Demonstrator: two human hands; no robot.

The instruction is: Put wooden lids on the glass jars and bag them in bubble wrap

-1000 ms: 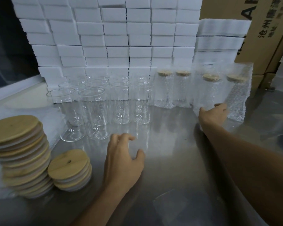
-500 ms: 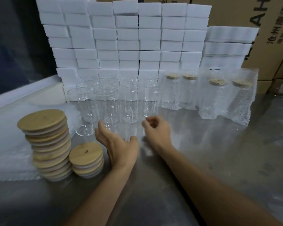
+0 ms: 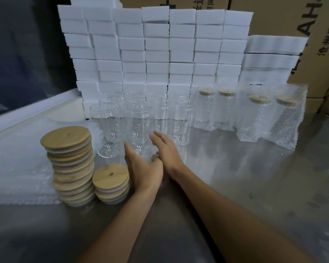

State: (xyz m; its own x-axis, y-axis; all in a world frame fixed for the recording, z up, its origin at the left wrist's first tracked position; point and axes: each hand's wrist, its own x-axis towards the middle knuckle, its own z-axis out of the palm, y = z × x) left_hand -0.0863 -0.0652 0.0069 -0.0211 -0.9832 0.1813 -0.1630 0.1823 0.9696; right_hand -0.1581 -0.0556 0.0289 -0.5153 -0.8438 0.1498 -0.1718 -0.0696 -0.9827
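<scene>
Several clear glass jars (image 3: 110, 130) without lids stand in rows at the middle of the metal table (image 3: 235, 186). My left hand (image 3: 142, 168) and my right hand (image 3: 165, 149) are open on either side of the nearest jar (image 3: 139, 130), fingers stretched toward it, close to the glass; I cannot tell if they touch it. Left of my hands stand a tall stack of wooden lids (image 3: 70, 164) and a short stack of wooden lids (image 3: 110, 183). Several lidded jars in bubble wrap bags (image 3: 253, 114) stand at the right.
A wall of white foam blocks (image 3: 156, 54) rises behind the jars. Cardboard boxes (image 3: 311, 44) stand at the back right. A pile of flat bubble wrap bags (image 3: 17, 164) lies at the left beside the lids.
My right hand came from the wrapped jars on the right to the middle jars. Both hands now flank the nearest jar. The view shifted left and closer.
</scene>
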